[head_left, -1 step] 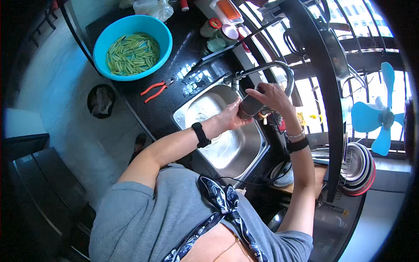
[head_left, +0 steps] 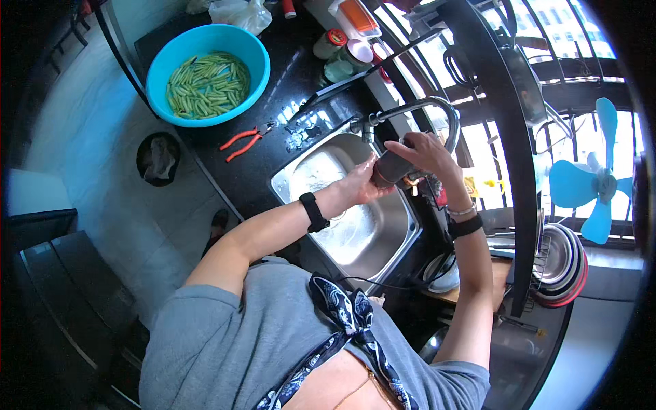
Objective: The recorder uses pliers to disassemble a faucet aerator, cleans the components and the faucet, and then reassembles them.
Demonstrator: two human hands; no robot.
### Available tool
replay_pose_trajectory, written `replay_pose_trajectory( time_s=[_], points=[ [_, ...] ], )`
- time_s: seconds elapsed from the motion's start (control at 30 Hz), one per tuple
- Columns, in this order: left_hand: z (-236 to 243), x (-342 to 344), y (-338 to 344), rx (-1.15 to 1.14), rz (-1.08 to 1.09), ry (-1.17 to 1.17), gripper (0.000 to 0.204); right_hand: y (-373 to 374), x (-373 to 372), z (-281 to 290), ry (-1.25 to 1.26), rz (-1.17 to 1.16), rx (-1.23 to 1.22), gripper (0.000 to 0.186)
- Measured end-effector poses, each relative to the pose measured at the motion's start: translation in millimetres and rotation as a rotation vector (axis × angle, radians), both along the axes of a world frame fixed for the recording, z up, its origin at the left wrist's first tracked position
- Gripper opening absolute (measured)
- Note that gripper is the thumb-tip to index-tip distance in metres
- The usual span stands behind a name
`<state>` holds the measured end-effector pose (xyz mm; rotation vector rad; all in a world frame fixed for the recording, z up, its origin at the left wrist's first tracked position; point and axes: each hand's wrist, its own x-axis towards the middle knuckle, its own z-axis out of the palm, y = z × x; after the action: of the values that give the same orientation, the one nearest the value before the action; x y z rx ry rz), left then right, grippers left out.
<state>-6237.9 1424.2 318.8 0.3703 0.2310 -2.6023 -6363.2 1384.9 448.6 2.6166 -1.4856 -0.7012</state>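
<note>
Together, both hands are clamped on a dark cylinder [head_left: 392, 168] over the sink [head_left: 296, 171]: the right hand [head_left: 428, 153] wraps its upper end, while the left hand [head_left: 360, 185] cups the lower end. Left of the sink on the counter [head_left: 246, 178] lie red-handled pliers [head_left: 240, 140]; beyond them, farther from the sink, stands a blue basin [head_left: 156, 80] of green pods [head_left: 208, 83].

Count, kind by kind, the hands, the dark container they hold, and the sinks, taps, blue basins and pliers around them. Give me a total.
Hands: 2, left hand and right hand
Dark container: 1
Steel sink: 1
Tap: 1
Blue basin: 1
Orange-handled pliers: 1
Total: 7
</note>
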Motion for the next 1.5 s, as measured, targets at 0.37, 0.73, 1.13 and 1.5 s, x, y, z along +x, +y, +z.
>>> replay_pose_trajectory(
  time_s=[0.37, 0.73, 1.13, 1.5],
  points=[
    [-9.3, -1.0, -3.3, -0.069, 0.029, 0.048, 0.043, 10.5, -0.4, 3.1, -0.539, -0.214, 0.05, 0.065],
    [-14.3, 3.9, -0.4, -0.171, 0.0, -0.109, 0.038, 52.6, 22.5, 7.7, -0.853, -0.439, -0.309, 0.049],
    [-104.7, -54.1, 15.8, -0.278, -0.037, -0.268, 0.013, 116.0, -25.0, -203.6, -3.035, -1.705, 0.293, 0.028],
    [-88.5, -43.9, -4.5, -0.676, -0.162, -0.387, 0.01, 80.2, -10.7, -206.8, -2.616, -1.306, 0.372, 0.027]
  ],
)
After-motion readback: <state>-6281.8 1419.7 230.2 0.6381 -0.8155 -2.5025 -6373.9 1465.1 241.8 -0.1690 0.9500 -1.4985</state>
